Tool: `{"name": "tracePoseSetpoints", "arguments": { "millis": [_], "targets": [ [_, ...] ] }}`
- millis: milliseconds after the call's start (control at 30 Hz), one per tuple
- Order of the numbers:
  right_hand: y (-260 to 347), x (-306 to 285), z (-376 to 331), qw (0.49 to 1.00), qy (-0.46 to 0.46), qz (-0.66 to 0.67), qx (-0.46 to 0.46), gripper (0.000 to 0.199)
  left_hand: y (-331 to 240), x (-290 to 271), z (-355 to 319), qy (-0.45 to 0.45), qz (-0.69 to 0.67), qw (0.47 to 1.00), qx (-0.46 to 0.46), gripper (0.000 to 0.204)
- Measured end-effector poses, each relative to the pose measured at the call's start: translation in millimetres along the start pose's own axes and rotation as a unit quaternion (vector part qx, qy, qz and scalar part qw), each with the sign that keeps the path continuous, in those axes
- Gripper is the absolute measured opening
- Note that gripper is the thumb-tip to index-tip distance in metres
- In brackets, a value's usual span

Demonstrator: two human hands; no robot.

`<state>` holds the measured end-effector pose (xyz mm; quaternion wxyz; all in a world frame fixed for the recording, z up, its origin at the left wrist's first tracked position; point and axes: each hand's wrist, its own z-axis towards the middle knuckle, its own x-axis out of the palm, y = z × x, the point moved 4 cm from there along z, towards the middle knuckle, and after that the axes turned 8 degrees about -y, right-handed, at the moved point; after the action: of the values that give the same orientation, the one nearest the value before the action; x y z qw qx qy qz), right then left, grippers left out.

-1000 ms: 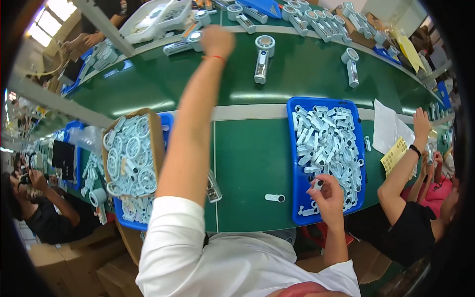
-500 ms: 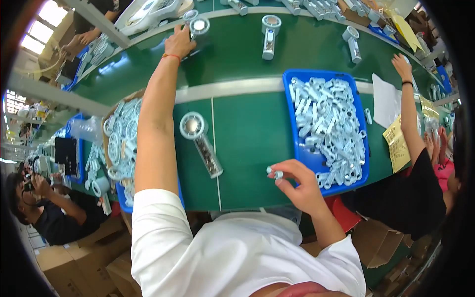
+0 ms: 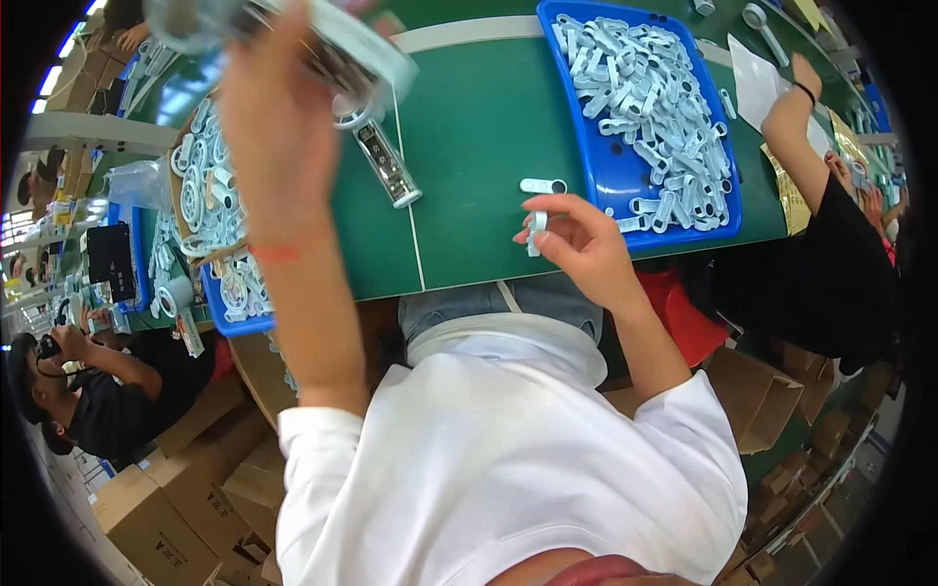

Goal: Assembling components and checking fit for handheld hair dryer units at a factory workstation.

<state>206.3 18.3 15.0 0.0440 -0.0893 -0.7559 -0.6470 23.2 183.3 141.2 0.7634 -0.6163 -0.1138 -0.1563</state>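
Note:
My left hand (image 3: 278,137), smeared by motion, is closed around a pale blue handheld fan body (image 3: 360,57) raised above the left of the table. Partly behind it, a second fan body (image 3: 388,166) lies on the green surface, its open handle showing inner parts. My right hand (image 3: 586,239) pinches a small pale blue elongated piece (image 3: 536,234) between thumb and fingers, over the table's near edge. Just beyond those fingertips lies a similar small piece (image 3: 543,186) with a dark round spot at one end.
A blue tray (image 3: 640,181) heaped with small pale blue pieces stands at the right. At the left, a carton (image 3: 179,210) of ring-shaped parts sits by another blue tray (image 3: 239,326). A co-worker's arm (image 3: 793,122) reaches in from the right; another person (image 3: 117,376) sits at the left.
My left hand has come back from the far belt toward me, now with a fan body. A small piece now lies beyond my right hand. The whole view has shifted.

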Motion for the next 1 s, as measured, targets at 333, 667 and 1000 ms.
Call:
{"name": "tracePoseSetpoints", "arguments": {
  "millis": [333,667,1000],
  "targets": [
    [13.3,-19.7,5.5,0.999,-0.051,0.001,-0.001,0.030,83.4,23.7,-28.4,0.091,0.208,0.964,-0.137,0.032],
    [17.5,-39.9,-4.0,0.991,-0.129,-0.017,0.014,0.031,225.2,-26.3,258.8,0.130,0.534,0.825,-0.132,0.048],
    [19.1,-49.1,9.1,0.985,-0.162,-0.026,0.045,0.029,215.3,-51.7,318.7,-0.046,0.570,0.814,-0.106,0.077]
  ]
}}
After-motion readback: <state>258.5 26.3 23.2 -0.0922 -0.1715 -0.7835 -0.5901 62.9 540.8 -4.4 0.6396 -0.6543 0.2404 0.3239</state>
